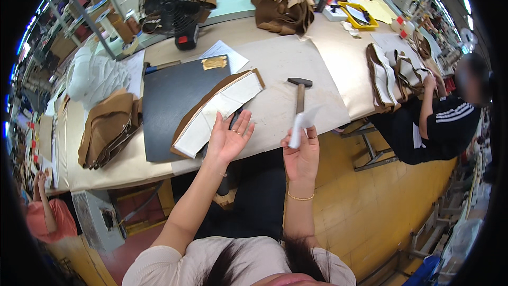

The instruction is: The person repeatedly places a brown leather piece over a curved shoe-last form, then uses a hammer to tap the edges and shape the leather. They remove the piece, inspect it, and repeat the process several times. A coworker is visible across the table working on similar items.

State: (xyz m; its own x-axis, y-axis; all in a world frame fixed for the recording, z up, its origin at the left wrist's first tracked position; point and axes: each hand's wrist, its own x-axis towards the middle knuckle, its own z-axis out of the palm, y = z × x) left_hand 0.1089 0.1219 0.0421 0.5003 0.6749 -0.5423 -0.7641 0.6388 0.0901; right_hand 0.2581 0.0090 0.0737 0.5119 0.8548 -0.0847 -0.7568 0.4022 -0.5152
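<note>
My left hand (pixel 228 142) is held palm up with its fingers stretched out, empty, by the near end of a curved brown leather panel (pixel 218 111) faced in white. That panel lies slanted across a dark flat board (pixel 168 92). In my right hand (pixel 302 160), fingers and thumb close on a thin white strip (pixel 296 131), paper-like and partly blurred, raised over the table's front edge. A hammer (pixel 300 95) with a wooden handle rests on the pale sheet just beyond; the strip covers the lower end of its handle.
Stacked brown leather pieces (pixel 108 127) lie left of the board. At the back stand a black fan (pixel 172 5), a large brown leather bundle (pixel 283 8) and a yellow tray (pixel 365 17). To the right, a seated co-worker (pixel 444 122) handles brown and white pieces (pixel 381 77).
</note>
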